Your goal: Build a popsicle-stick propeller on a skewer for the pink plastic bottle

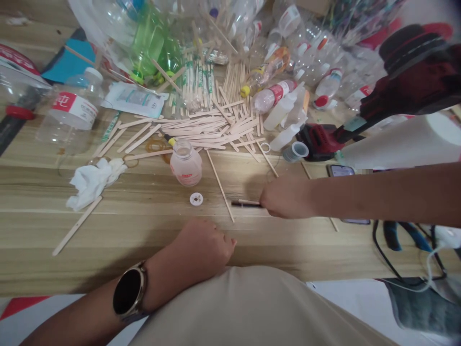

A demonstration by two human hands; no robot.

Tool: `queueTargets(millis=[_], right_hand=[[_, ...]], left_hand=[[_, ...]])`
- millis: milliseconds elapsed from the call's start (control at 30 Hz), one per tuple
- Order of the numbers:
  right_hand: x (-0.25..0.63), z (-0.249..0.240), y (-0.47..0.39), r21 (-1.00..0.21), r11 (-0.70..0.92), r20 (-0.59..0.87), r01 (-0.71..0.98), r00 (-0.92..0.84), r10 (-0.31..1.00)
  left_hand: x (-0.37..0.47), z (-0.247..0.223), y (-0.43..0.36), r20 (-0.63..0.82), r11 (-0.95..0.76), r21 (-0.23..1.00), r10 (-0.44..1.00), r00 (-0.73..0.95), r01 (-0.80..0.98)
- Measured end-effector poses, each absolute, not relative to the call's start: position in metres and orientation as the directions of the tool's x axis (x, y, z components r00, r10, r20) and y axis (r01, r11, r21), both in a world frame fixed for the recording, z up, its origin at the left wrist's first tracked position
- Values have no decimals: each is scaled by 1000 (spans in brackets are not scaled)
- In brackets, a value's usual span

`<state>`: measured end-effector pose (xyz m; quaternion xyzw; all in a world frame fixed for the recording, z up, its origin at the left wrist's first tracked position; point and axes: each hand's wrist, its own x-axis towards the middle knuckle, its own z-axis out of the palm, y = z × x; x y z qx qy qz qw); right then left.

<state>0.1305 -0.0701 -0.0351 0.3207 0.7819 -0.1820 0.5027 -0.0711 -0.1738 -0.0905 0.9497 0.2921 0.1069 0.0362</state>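
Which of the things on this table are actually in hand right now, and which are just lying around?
In hand:
- right hand on a dark thin tool with a wooden stick just beside it
- left hand resting closed at the table edge, holding nothing that shows

Lying about:
- small pink bottle
- white cap
- crumpled tissue
- stick pile
- empty plastic bottles

You're at a craft workbench, a hobby or classroom setup; wooden table [108,230] strewn with craft sticks [216,127] mid-far; empty plastic bottles [309,57] heaped far and far right; red glue gun [320,139] at right; crumpled tissue [91,180] near left.
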Motion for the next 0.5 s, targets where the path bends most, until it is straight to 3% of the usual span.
queueTargets(millis=[267, 500], right_hand=[[133, -33, -70, 17, 640, -915, 768, -246, 320], [128, -29, -87, 53, 608, -866, 793, -267, 423]], left_hand=[[-71, -85, -173, 57, -811, 193, 571, 819, 552], [-70, -79, -176, 87, -799, 187, 593, 800, 572]])
